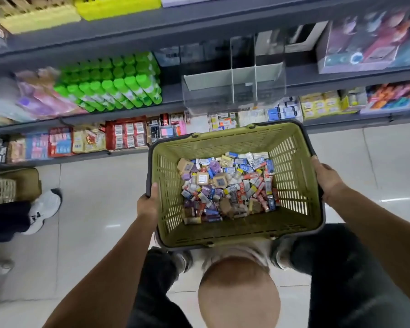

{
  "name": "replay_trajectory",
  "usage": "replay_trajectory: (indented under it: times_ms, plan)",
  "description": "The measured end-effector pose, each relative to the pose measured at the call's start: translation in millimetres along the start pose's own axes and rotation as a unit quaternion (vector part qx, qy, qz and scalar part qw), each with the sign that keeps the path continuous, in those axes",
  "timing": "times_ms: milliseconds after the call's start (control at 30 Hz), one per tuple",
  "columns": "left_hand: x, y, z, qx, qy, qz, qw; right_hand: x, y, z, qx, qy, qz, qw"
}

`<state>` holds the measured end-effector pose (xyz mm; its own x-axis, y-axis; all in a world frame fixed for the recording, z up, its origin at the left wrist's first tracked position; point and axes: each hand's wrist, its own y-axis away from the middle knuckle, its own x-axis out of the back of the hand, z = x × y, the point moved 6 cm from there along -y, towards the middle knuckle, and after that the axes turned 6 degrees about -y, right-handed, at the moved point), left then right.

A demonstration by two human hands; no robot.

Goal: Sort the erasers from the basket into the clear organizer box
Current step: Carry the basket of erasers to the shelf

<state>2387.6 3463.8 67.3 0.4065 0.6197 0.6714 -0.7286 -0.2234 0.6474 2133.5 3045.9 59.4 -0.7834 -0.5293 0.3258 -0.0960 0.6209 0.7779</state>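
Head view: both hands carry the basket point(291, 166) by its long sides. The left hand point(149, 204) grips the left rim, thumb hooked over the edge and the fingers hidden beneath. The right hand point(327, 181) grips the right rim, fingers curled down its outer side. The erasers point(227, 185) lie in a loose heap on the basket floor, between the two hands and somewhat nearer the left. The box point(208, 91) sits on a shelf point(341, 78) ahead of both hands, beyond the basket's far rim. Its clear dividers are visible, and no erasers show in it.

The step in hand looks like bringing the basket up to the box, so sorting has not begun. It seems best to keep the basket level so the heap does not slide. It should then be rested somewhere steady, close under the box, before either grip lets go. One hand free to pick is needed. The clear walls are hard to see, so the far rim could knock the box.
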Motion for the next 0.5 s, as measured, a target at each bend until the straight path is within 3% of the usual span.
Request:
replay_trajectory:
  times_ms: [233,500]
  plan:
    - [-47.5,-91.5,-29.5,-0.029,-0.017,0.015,0.999,-59.7,-66.3,53.5,0.009,-0.008,0.018,1.000]
    - [-93.3,-152.2,-59.0,-0.088,0.009,0.049,0.995,-92.3,-123.7,79.0,0.118,0.045,0.099,0.987]
